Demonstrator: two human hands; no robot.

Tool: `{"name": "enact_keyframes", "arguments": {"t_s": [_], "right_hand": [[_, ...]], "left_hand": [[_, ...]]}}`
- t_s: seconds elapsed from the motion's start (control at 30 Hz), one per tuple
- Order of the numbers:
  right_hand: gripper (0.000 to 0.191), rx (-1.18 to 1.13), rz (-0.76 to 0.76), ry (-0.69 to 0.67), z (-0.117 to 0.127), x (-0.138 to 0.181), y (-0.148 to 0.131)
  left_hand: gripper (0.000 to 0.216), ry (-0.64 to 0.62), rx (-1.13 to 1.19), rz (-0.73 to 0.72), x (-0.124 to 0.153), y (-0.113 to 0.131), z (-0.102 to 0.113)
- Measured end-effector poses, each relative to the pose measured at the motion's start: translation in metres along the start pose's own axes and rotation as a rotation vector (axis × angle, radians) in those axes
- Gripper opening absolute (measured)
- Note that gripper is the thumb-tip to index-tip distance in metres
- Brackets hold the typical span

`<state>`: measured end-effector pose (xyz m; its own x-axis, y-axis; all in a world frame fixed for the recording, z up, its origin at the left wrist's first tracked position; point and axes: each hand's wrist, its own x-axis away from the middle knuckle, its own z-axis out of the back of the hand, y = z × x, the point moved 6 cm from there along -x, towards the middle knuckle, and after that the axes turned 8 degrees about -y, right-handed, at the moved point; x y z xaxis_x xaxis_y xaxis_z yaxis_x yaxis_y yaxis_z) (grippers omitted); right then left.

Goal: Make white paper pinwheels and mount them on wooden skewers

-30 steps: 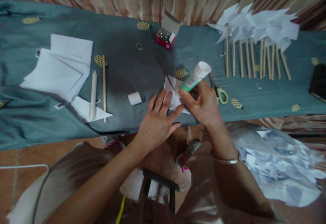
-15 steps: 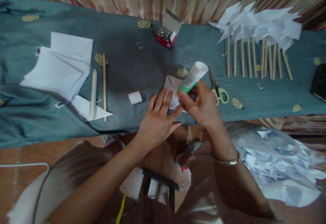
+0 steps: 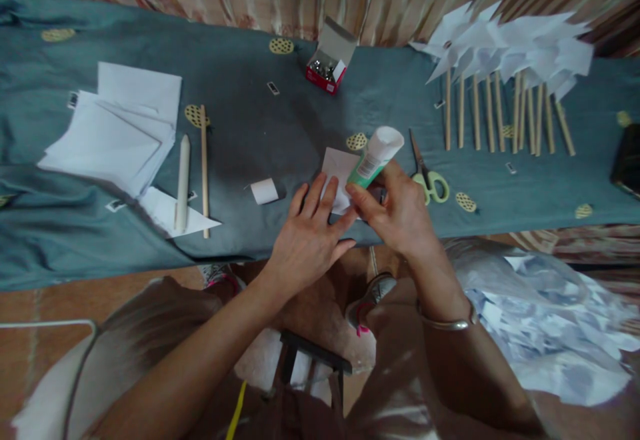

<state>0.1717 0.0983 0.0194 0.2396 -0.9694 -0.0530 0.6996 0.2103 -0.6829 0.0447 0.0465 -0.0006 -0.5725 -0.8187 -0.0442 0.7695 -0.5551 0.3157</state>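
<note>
My right hand (image 3: 400,213) grips a green and white glue tube (image 3: 375,155), tilted with its white end pointing up and away, over a small white folded paper (image 3: 337,170) on the blue-grey cloth (image 3: 260,133). My left hand (image 3: 310,237) lies flat with fingers stretched out, pressing the near left part of that paper. The tube's lower tip is hidden by my fingers.
Green-handled scissors (image 3: 427,173) lie right of my hand. Several finished white paper pinwheels on wooden sticks (image 3: 505,80) lie at the back right. A red box of pins (image 3: 327,67), a white cap (image 3: 264,191), a paper stack (image 3: 115,133) and sticks (image 3: 193,167) lie left.
The glue tube has tilted more upright and shifted slightly left over the paper. My left hand has stayed flat on the paper.
</note>
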Motion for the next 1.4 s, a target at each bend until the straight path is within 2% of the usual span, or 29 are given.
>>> {"name": "enact_keyframes", "arguments": {"t_s": [0.43, 0.63, 1.4], "right_hand": [[0.021, -0.012, 0.002, -0.012, 0.006, 0.003, 0.005], [0.019, -0.014, -0.002, 0.028, 0.010, 0.003, 0.010], [0.023, -0.014, 0.036, 0.075, 0.005, -0.008, 0.015]], "left_hand": [[0.053, -0.001, 0.019, -0.001, 0.000, 0.000, 0.001], [0.055, -0.011, 0.009, -0.001, 0.000, 0.000, 0.001], [0.059, -0.011, -0.010, -0.005, -0.001, 0.000, 0.000]]}}
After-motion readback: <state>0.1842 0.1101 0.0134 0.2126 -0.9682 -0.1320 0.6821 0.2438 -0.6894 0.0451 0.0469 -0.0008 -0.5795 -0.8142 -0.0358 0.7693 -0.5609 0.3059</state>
